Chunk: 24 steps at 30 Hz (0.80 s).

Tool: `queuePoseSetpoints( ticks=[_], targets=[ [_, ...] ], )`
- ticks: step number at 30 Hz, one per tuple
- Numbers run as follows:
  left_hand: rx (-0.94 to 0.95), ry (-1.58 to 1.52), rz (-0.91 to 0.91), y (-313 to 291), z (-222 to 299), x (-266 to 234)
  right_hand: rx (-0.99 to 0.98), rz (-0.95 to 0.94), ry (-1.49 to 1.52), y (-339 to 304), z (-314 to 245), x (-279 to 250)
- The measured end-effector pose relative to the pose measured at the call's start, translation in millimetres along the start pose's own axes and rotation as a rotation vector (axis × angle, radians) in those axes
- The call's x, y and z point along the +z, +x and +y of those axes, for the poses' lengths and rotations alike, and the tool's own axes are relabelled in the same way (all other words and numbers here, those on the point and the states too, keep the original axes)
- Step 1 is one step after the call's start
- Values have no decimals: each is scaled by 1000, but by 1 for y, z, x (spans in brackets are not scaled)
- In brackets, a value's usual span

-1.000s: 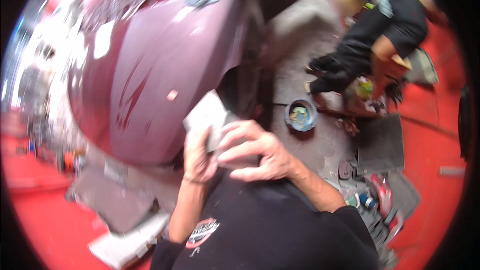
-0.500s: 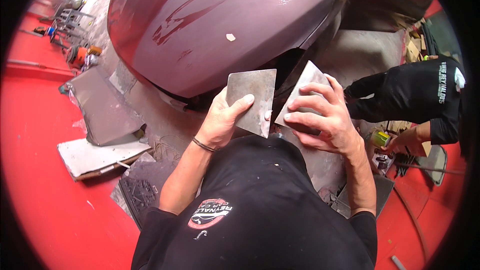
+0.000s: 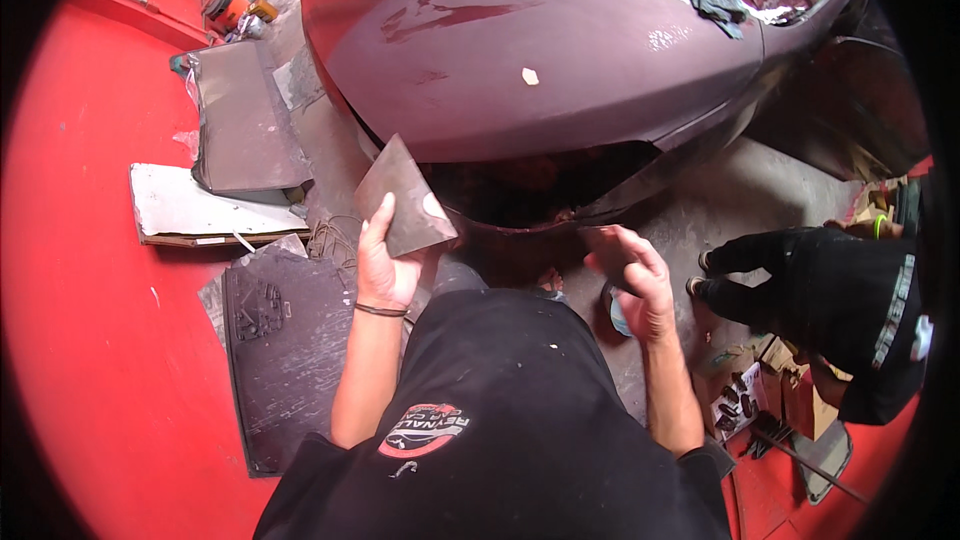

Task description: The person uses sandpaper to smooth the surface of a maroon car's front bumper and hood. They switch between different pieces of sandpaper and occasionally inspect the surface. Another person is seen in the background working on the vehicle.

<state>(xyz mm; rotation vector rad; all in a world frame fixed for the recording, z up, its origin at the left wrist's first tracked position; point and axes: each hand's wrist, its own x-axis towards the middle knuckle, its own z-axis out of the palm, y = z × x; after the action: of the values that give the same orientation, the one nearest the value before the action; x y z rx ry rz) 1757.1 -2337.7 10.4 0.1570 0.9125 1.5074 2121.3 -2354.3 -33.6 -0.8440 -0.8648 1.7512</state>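
In my left hand is a flat, squarish metal putty spreader, with my thumb on its face and the fingers wrapped behind. It is tilted, one corner pointing up. My right hand grips a second metal putty spreader, turned nearly edge-on and partly hidden by the fingers. Both hands are in front of my body, well apart, short of a dull maroon car hood. On the hood lie a small cream-coloured patch and dark wet-looking smears.
A grey-green cloth rests near the windshield. At the right, a co-worker in black bends over cardboard boxes. Panels and a dark sheet lie at my left by a red surface. A bucket stands beyond my right hand.
My hands have moved apart from close together, each keeping its spreader. The right one has turned from face-on to nearly edge-on. The view has shifted, bringing the cloth further in.
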Motion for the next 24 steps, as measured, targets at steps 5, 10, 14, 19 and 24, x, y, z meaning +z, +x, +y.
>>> queuePoseSetpoints(
  ticks=[5,10,14,19,24],
  targets=[
    [-55,-180,89,37,16,-37,81,281,589,8,17,55],
    [-120,-124,-91,127,13,-51,71,500,-253,65,-1,91],
    [-250,-116,-68,197,5,-56,-410,285,-1646,125,-22,104],
    [-305,-38,-105,243,-15,-70,-414,225,-2244,185,-34,120],
    [-270,-9,-100,246,-22,-71,-455,64,-2371,230,-34,100]
  ],
)
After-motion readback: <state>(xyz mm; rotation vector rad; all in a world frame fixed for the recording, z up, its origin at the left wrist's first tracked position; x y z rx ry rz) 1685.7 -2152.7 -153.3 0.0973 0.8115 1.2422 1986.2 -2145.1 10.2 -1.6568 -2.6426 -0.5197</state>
